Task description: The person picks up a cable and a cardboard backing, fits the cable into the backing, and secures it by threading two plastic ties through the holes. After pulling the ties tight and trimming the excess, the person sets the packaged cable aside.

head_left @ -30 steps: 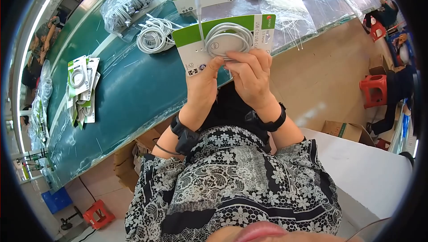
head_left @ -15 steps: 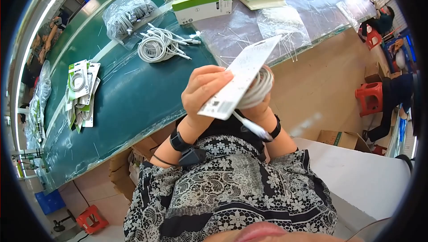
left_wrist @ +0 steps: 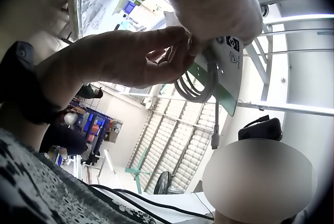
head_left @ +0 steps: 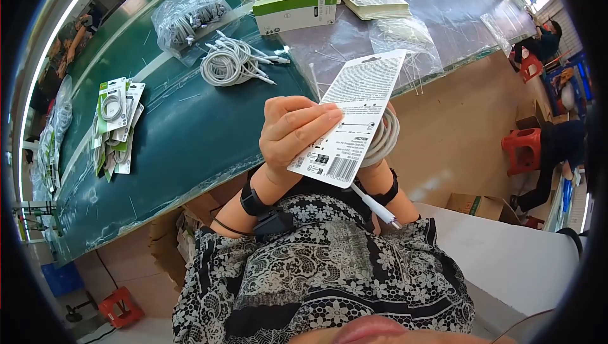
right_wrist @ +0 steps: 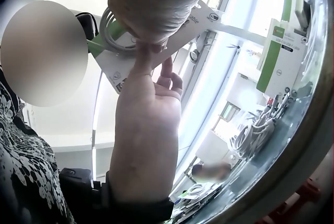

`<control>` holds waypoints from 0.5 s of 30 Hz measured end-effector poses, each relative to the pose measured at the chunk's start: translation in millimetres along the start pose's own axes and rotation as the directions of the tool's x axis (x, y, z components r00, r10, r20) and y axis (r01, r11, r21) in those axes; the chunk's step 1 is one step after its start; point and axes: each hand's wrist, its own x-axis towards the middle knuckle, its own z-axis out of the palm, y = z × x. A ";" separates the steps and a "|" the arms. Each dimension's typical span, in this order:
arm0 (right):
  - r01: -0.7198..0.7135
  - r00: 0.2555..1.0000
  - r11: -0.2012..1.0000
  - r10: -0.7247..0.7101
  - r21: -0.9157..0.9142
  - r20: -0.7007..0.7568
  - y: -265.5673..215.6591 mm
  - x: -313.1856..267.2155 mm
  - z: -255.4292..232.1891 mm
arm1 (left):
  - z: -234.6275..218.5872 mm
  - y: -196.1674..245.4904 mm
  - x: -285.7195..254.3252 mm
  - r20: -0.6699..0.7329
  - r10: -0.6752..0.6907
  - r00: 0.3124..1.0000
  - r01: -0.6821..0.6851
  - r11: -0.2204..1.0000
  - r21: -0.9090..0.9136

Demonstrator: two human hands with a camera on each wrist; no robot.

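My left hand (head_left: 292, 130) grips a white and green packaging card (head_left: 362, 100) by its edge, thumb on one face and fingers on the other. The card's printed back, with text and a barcode, faces up in the head view. A coiled white cable (head_left: 384, 140) sits against the underside, and its plug end (head_left: 380, 211) hangs free below the lower corner. My right hand (left_wrist: 135, 57) is mostly hidden behind the card in the head view; in the left wrist view its thumb and fingers pinch at the coil.
On the green table (head_left: 183, 135) lie a pile of carded cables (head_left: 117, 128), a loose bundle of cables (head_left: 231, 64) and a plastic bag of cables (head_left: 190, 18). Stacks of cards (head_left: 294, 11) stand at the back, beside scattered white ties (head_left: 415, 71). A red stool (head_left: 522, 151) is at right.
The card has turned over from its green front with the coil facing up to its printed back. Since half a second ago it has tilted flatter, showing more of the back.
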 end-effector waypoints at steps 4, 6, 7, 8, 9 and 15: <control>0.372 0.915 0.853 -0.402 -0.365 -0.008 3.2 4.0 7.0 | 1.9 -2.5 0.9 -0.030 0.021 0.999 -0.021 1.000 -0.003; 0.392 0.904 0.841 -0.428 -0.373 -0.016 0.6 8.1 7.2 | 2.2 -3.4 1.8 -0.044 0.032 0.999 -0.032 0.999 0.005; 0.408 0.892 0.829 -0.451 -0.382 -0.027 -2.1 10.9 6.8 | 2.1 -3.8 2.8 -0.047 0.033 0.998 -0.033 0.999 0.007; 0.424 0.880 0.817 -0.474 -0.390 -0.037 -5.3 13.9 6.1 | 1.6 -4.0 4.4 -0.042 0.050 0.998 -0.049 0.999 0.021; 0.439 0.866 0.805 -0.497 -0.399 -0.048 -8.5 16.8 5.5 | 0.9 -4.1 6.2 -0.035 0.066 0.997 -0.065 0.997 0.034; 0.397 0.895 0.878 -0.435 -0.268 -0.097 -6.0 18.7 7.2 | -3.0 -3.6 13.2 0.004 0.119 0.993 -0.119 0.989 0.091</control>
